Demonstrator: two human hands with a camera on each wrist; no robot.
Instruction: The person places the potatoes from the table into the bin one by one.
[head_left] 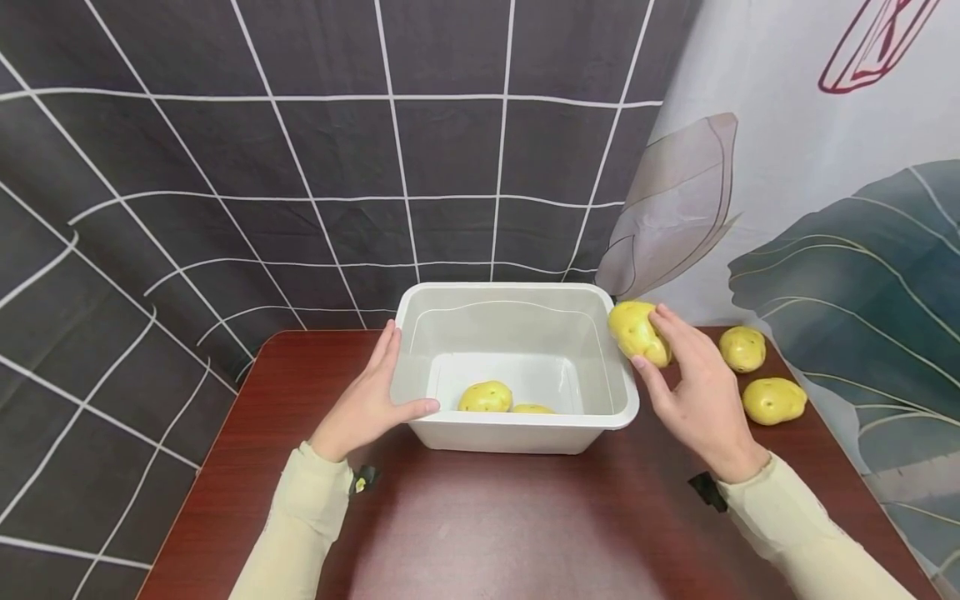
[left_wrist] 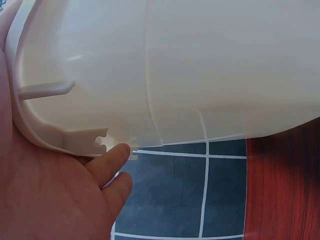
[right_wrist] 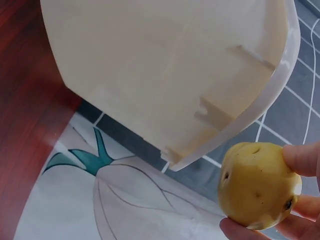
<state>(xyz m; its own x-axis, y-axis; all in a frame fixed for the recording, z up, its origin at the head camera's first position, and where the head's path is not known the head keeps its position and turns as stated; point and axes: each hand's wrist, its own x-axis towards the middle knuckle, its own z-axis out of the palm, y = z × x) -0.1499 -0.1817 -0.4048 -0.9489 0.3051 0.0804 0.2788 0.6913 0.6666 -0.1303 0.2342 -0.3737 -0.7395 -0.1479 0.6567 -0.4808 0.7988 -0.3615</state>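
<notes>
A pale grey plastic tub [head_left: 510, 433] stands on the table, with two potatoes inside: one potato [head_left: 485, 397] shows well, the other [head_left: 533, 409] is mostly hidden by the front wall. At the tub's left rim is my left hand [head_left: 365, 408], its thumb along the front corner and its fingers straight against the side. My right hand [head_left: 697, 392] holds a yellow potato [head_left: 632, 332] between thumb and fingers, beside the tub's right rim. In the right wrist view this potato [right_wrist: 257, 185] shows small dark spots, with fingertips around it.
Two more potatoes, one behind [head_left: 742, 348] and one in front [head_left: 774, 401], lie on the table's right side beyond my right hand. The reddish-brown table [head_left: 480, 533] backs onto a dark grid-patterned curtain [head_left: 450, 150] and a pale leaf-print curtain [head_left: 787, 167].
</notes>
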